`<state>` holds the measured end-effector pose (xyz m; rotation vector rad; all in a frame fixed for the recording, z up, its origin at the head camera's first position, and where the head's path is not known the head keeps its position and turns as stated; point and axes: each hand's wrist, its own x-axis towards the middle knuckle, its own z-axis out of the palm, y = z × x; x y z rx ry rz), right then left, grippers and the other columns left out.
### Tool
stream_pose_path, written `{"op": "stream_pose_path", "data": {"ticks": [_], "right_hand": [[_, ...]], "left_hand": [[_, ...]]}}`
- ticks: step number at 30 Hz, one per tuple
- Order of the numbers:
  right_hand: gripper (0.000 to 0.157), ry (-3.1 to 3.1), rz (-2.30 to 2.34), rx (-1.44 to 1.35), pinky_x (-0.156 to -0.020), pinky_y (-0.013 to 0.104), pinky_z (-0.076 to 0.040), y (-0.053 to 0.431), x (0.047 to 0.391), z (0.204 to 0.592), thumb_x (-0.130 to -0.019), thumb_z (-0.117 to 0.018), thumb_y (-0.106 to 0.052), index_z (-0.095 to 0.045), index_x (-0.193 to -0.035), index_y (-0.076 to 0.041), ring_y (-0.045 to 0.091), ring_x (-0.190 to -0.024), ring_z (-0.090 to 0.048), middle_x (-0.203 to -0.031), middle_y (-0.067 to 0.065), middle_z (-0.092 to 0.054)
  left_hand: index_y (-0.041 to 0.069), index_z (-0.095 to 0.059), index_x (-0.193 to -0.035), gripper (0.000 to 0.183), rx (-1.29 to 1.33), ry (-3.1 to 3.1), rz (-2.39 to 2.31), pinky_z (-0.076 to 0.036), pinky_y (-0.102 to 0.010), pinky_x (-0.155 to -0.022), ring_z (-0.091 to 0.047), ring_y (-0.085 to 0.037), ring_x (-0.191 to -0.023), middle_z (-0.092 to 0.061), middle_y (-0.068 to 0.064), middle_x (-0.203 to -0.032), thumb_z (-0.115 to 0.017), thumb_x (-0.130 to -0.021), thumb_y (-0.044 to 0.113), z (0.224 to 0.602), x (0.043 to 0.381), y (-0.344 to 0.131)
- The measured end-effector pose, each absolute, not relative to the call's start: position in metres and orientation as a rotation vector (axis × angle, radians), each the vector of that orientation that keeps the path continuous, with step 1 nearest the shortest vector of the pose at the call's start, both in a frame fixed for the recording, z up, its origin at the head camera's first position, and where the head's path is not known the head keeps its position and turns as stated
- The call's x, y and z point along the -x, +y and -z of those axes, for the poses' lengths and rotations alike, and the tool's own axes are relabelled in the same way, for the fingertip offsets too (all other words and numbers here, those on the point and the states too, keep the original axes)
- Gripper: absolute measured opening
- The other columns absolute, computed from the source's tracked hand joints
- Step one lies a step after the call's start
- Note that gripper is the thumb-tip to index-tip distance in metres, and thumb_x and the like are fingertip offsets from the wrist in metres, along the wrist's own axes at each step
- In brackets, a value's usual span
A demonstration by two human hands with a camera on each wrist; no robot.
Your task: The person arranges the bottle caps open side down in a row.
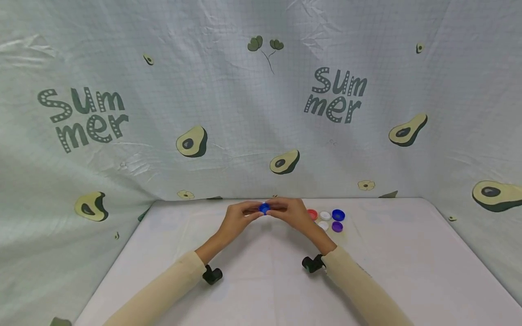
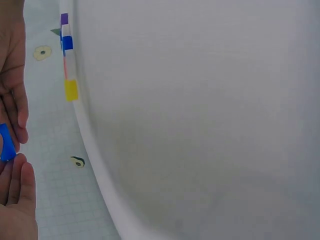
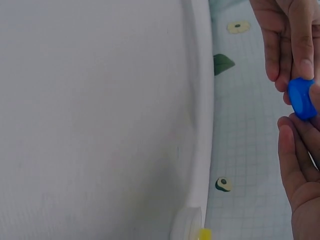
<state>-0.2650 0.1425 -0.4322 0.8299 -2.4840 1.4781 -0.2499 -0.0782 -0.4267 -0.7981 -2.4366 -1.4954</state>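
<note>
A small blue bottle cap [image 1: 264,208] is held just above the far part of the table, between both hands. From its left side my left hand [image 1: 235,220] pinches it with thumb and fingertips. My right hand [image 1: 290,213] pinches the same cap from the right. In the right wrist view the blue cap [image 3: 302,98] is tilted, its round face partly showing, with fingertips of both hands on it. Only a piece of the blue cap [image 2: 7,143] shows at the edge of the left wrist view.
Right of the hands, several caps lie on the white table [image 1: 261,285]: a red cap [image 1: 311,214], a white cap [image 1: 325,216], another blue cap [image 1: 338,215] and a purple cap [image 1: 337,227]. A yellow cap [image 2: 71,90] shows in the left wrist view. A patterned curtain [image 1: 228,99] hangs behind.
</note>
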Motion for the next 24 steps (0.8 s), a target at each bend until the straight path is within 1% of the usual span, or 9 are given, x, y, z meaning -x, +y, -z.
{"op": "stream_pose_path", "data": {"ticks": [7, 12, 18, 24], "right_hand": [[0.034, -2.509, -1.437, -0.821, -0.086, 0.028, -0.059, 0.155, 0.264, 0.430, -0.092, -0.077, -0.017, -0.073, -0.123, -0.004, 0.022, -0.101, -0.074, -0.114, 0.011, -0.075], [0.033, -2.568, -1.387, -0.799, -0.087, 0.027, -0.059, 0.163, 0.263, 0.426, -0.093, -0.076, -0.021, -0.073, -0.123, -0.007, 0.018, -0.101, -0.073, -0.115, 0.007, -0.074], [0.032, -2.636, -1.301, -0.791, -0.084, 0.030, -0.060, 0.171, 0.266, 0.419, -0.091, -0.078, -0.022, -0.075, -0.119, -0.006, 0.021, -0.098, -0.074, -0.108, 0.007, -0.076], [0.031, -2.703, -1.303, -0.744, -0.083, 0.031, -0.061, 0.177, 0.270, 0.419, -0.091, -0.079, -0.023, -0.075, -0.118, -0.008, 0.020, -0.098, -0.074, -0.107, 0.005, -0.077]], "left_hand": [[-0.001, -0.071, -0.122, 0.031, 0.824, -2.419, 1.511, -0.059, -0.029, -0.086, -0.073, -0.025, -0.099, -0.074, -0.014, -0.114, -0.073, -0.093, 0.009, 0.429, 0.253, -0.067], [0.000, -0.072, -0.122, 0.031, 0.818, -2.439, 1.507, -0.059, -0.028, -0.087, -0.073, -0.022, -0.099, -0.075, -0.012, -0.113, -0.074, -0.093, 0.010, 0.428, 0.254, -0.061], [0.002, -0.074, -0.119, 0.029, 0.814, -2.481, 1.462, -0.059, -0.027, -0.087, -0.073, -0.018, -0.098, -0.076, -0.008, -0.109, -0.075, -0.092, 0.013, 0.424, 0.257, -0.053], [0.000, -0.074, -0.118, 0.029, 0.793, -2.495, 1.568, -0.059, -0.026, -0.084, -0.074, -0.026, -0.100, -0.075, -0.013, -0.112, -0.076, -0.090, 0.009, 0.423, 0.262, -0.047]]}}
